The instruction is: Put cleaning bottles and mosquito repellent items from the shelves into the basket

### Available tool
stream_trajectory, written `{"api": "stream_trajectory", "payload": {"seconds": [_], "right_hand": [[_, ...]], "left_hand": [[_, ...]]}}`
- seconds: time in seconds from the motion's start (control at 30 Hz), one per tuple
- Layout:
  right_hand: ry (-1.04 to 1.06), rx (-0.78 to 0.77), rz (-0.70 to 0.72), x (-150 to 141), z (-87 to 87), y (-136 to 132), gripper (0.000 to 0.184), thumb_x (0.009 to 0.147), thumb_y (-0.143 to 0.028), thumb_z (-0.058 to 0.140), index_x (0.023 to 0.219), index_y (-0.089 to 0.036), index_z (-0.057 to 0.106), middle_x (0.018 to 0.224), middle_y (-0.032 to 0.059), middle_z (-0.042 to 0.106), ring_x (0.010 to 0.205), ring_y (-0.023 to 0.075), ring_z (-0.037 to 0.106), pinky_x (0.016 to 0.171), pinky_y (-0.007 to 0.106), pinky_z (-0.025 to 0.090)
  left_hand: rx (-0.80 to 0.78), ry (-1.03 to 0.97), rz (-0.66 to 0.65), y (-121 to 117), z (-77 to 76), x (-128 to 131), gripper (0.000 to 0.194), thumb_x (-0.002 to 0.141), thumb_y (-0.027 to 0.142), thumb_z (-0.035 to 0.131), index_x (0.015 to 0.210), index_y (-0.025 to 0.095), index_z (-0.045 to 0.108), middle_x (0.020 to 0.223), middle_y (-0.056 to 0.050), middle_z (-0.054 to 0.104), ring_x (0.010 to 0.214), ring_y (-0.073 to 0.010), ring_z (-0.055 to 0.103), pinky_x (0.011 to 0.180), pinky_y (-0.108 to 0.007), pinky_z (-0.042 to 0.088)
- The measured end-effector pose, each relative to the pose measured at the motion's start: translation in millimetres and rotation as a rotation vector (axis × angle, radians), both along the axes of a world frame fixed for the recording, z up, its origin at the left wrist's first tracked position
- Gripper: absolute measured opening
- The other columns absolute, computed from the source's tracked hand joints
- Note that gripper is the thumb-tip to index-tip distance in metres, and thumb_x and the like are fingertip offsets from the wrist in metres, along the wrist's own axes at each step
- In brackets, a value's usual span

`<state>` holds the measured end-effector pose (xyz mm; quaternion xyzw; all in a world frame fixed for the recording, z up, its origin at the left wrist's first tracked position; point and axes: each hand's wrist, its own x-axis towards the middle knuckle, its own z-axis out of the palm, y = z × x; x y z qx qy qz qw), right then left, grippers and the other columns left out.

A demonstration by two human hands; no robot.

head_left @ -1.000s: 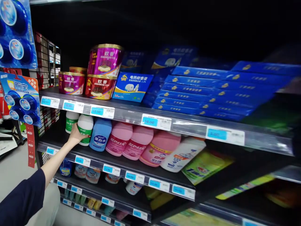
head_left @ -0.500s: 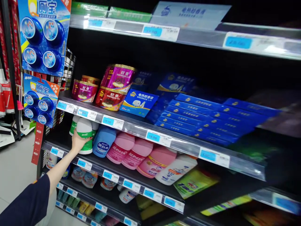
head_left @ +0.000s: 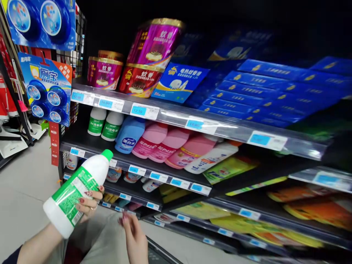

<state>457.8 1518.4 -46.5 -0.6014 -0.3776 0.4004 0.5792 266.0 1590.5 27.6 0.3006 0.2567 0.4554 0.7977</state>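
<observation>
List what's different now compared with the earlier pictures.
The left hand has pulled a green-labelled white bottle off the shelf and down toward the person, keeping its grip. The right hand has come into view. The blue bottle, pink bottles and stacked blue boxes stayed put.

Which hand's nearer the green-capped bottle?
Left. The left hand holds the green-capped bottle, fingers against its label side; the right hand is apart from it, lower and to its right.
</observation>
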Motion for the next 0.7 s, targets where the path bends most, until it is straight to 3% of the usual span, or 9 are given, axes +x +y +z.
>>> {"api": "stream_trajectory", "payload": {"seconds": [0.1, 0.17, 0.27, 0.37, 0.43, 0.57, 0.63, 0.7], "right_hand": [[0.398, 0.104, 0.214, -29, 35.1, 44, 0.051, 0.067, -0.057, 0.075, 0.104, -0.023, 0.066, 0.107, 0.0074, 0.071, 0.094, 0.024, 0.067, 0.085, 0.036, 0.053], [0.586, 0.148, 0.323, -47, 55.8, 59, 0.053, 0.067, -0.056, 0.075, 0.107, -0.023, 0.066, 0.109, 0.0069, 0.07, 0.095, 0.0227, 0.066, 0.083, 0.034, 0.053], [0.66, 0.148, 0.309, -64, 71.1, 59, 0.049, 0.066, -0.05, 0.077, 0.103, -0.02, 0.067, 0.1, 0.0047, 0.072, 0.086, 0.0193, 0.066, 0.077, 0.028, 0.052], [0.62, 0.141, 0.247, -70, 73.7, 51, 0.047, 0.068, -0.046, 0.076, 0.105, -0.019, 0.067, 0.096, 0.004, 0.073, 0.082, 0.0191, 0.066, 0.072, 0.026, 0.051], [0.59, 0.147, 0.248, -70, 73.5, 48, 0.047, 0.068, -0.045, 0.076, 0.105, -0.019, 0.068, 0.096, 0.0042, 0.073, 0.082, 0.0199, 0.066, 0.071, 0.026, 0.051], [0.582, 0.142, 0.251, -66, 73.6, 49, 0.047, 0.067, -0.045, 0.076, 0.105, -0.019, 0.069, 0.093, 0.0034, 0.073, 0.083, 0.0197, 0.066, 0.073, 0.026, 0.051], [0.579, 0.124, 0.274, -63, 74.9, 49, 0.047, 0.067, -0.046, 0.076, 0.105, -0.019, 0.068, 0.095, 0.0047, 0.073, 0.086, 0.0215, 0.066, 0.074, 0.028, 0.052], [0.564, 0.118, 0.316, -61, 77.4, 48, 0.048, 0.068, -0.049, 0.075, 0.105, -0.019, 0.067, 0.098, 0.0065, 0.072, 0.089, 0.023, 0.066, 0.075, 0.03, 0.053]], "left_hand": [[-0.251, -0.081, -0.041, -39, -16.8, 5, 0.004, 0.086, 0.023, 0.058, 0.082, 0.023, 0.059, 0.05, 0.01, 0.034, 0.032, -0.0012, 0.0, 0.023, -0.008, 0.003], [-0.477, -0.236, -0.018, -56, -24.9, 6, 0.006, 0.085, 0.02, 0.061, 0.084, 0.026, 0.059, 0.048, 0.011, 0.037, 0.028, -0.0008, 0.006, 0.022, -0.006, 0.01], [-0.738, -0.402, 0.039, -70, -24.6, 7, 0.015, 0.085, 0.02, 0.061, 0.095, 0.031, 0.059, 0.047, 0.01, 0.043, 0.025, -0.0021, 0.022, 0.025, -0.007, 0.024], [-0.827, -0.37, 0.005, -73, -15.7, 8, 0.012, 0.086, 0.021, 0.06, 0.094, 0.03, 0.059, 0.038, 0.012, 0.033, 0.022, -0.0028, 0.015, 0.024, -0.01, 0.024], [-0.808, -0.355, -0.021, -73, -12.5, 9, 0.006, 0.086, 0.023, 0.061, 0.082, 0.026, 0.058, 0.035, 0.014, 0.027, 0.023, -0.0004, 0.004, 0.022, -0.009, 0.018], [-0.639, -0.322, -0.191, -64, -11.9, 10, 0.03, 0.085, 0.032, 0.062, 0.061, 0.019, 0.049, 0.037, 0.016, 0.016, 0.03, 0.0034, -0.017, 0.021, -0.009, -0.002], [-0.494, -0.175, -0.344, -55, -8.2, 6, 0.035, 0.081, 0.045, 0.062, 0.059, 0.02, 0.052, 0.037, 0.014, 0.017, 0.025, 0.0018, -0.011, 0.02, -0.013, -0.004], [-0.282, 0.073, -0.37, -46, -2.2, -2, 0.041, 0.075, 0.061, 0.058, 0.065, 0.021, 0.058, 0.038, 0.009, 0.031, 0.018, -0.0047, 0.013, 0.018, -0.019, 0.011]]}}
